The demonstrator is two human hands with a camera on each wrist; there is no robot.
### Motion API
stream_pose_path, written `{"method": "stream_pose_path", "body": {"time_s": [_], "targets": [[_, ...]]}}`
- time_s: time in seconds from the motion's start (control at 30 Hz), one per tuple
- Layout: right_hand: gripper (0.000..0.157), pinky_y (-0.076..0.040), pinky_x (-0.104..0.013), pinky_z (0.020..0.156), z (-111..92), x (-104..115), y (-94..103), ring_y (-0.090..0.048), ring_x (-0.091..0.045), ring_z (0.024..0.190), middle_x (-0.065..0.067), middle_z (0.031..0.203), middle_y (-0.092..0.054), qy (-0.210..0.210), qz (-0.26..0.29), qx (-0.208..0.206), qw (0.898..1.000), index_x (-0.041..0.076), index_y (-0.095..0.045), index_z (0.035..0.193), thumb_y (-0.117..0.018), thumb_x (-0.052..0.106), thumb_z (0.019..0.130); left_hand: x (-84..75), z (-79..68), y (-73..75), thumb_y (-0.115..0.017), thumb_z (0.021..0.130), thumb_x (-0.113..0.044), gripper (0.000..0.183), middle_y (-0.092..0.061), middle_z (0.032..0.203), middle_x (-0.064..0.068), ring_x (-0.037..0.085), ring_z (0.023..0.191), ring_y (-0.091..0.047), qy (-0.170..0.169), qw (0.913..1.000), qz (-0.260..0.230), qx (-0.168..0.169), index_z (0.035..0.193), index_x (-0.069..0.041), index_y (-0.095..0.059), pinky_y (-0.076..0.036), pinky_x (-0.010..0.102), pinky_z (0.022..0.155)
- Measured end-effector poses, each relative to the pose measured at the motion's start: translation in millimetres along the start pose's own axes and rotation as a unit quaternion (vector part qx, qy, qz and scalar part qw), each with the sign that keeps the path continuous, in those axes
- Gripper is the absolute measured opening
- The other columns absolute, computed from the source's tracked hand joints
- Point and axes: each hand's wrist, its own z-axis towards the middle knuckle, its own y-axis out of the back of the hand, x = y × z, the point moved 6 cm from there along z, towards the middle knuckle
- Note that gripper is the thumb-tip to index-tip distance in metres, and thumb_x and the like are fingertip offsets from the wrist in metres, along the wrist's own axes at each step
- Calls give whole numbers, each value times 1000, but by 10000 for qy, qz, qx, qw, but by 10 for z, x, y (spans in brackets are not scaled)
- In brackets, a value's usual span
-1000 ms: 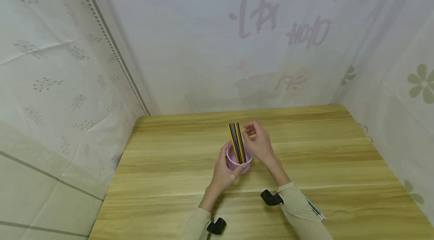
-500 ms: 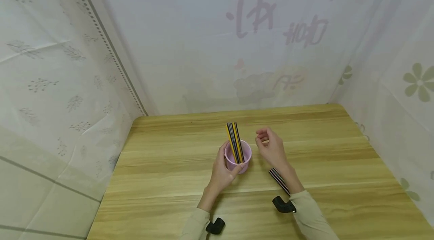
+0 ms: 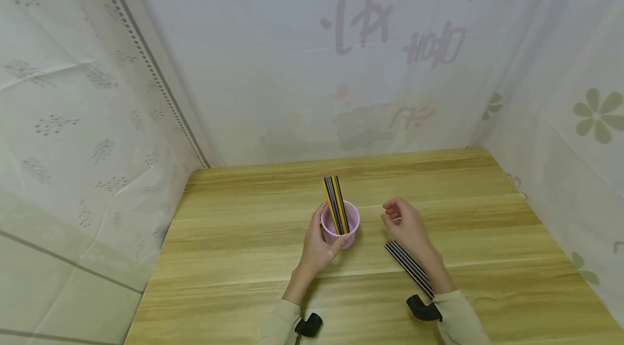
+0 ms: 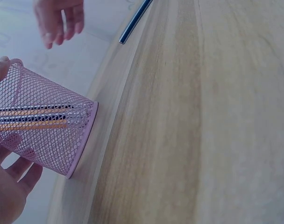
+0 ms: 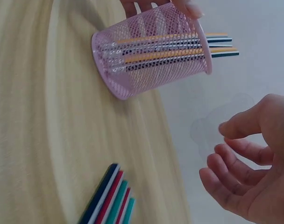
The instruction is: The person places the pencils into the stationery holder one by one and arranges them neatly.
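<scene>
Left hand [image 3: 318,247] curled round the cup [image 5: 153,77] of pencils [image 3: 335,201], I held my empty right hand [image 3: 408,227], loosely bent, at the cup's three o'clock; loose pencils [image 3: 408,268] lay at four.

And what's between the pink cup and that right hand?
In the head view, only bare tabletop shows between the pink cup and the right hand.

Faint mauve lettering [image 3: 366,19] on the pale back cloth [image 3: 273,63], none of it legible.

wood-grain tbl [image 3: 234,258] | 1 pink mesh cup [image 5: 149,78], upright | pencils [image 3: 408,267] flat, side by side, nr cup
</scene>
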Motion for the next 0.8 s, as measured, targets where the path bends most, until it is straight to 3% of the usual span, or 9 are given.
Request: {"method": "stream_pose_path", "body": {"time_s": [0.27,0.8], "targets": [[21,-56,-25,72,-184,-177,27,-63,-21,86,-14,97,-66,-367,-435,256,9981,-6,-64,110,-67,0,90,-14,2,8,-85,81,-24,91,-49,148,14,30,130,-55,-62,10000,-66,-2,155,-13,-33,-52,48,105],[27,-55,-26,73,-489,-403,58,-62,-23,90,-15,100,-66,-577,-677,434,9951,-5,-66,110,-73,0,85,-20,-6,8,-85,80,-23,91,-50,148,14,31,130,-55,-122,9999,24,-41,154,-12,-34,-52,49,106]]}}
